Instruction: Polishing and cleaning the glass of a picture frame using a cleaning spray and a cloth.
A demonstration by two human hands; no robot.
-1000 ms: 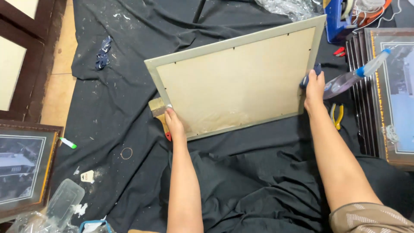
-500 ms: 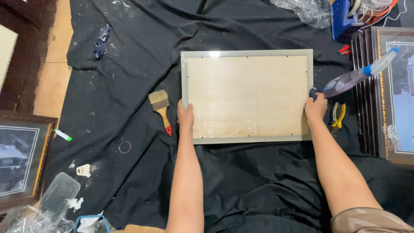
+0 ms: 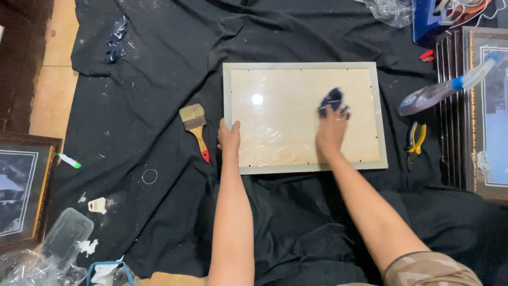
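A pale picture frame (image 3: 304,117) lies flat on the black cloth (image 3: 159,79) spread over the floor, its glass catching a small round glare near the upper left. The left hand (image 3: 229,137) rests on the frame's left edge, fingers laid over the rim and thumb up; it steadies rather than clutches, though how far the fingers curl under is hidden. The right hand (image 3: 332,128) presses down on the glass, closed over a dark blue rag (image 3: 331,99) that bunches out past the fingertips. That hand is smeared with motion blur, so the fingers cannot be told apart.

Just left of the frame lies a paintbrush (image 3: 194,127) with a wooden handle and red tip, near the left hand but not touching it. Right of the frame sit yellow-handled pliers (image 3: 416,140) and a spray bottle (image 3: 450,87) lying on its side, its nozzle end blurred. Stacked dark framed pictures (image 3: 479,106) run off the right edge. Another framed picture (image 3: 21,190) is cut off at the left, with a green-capped marker (image 3: 69,160) beside it. A thin ring (image 3: 150,176) lies on the cloth. A clear plastic tub (image 3: 66,235) and crumpled wrap sit in the lower left corner, partly out of view.
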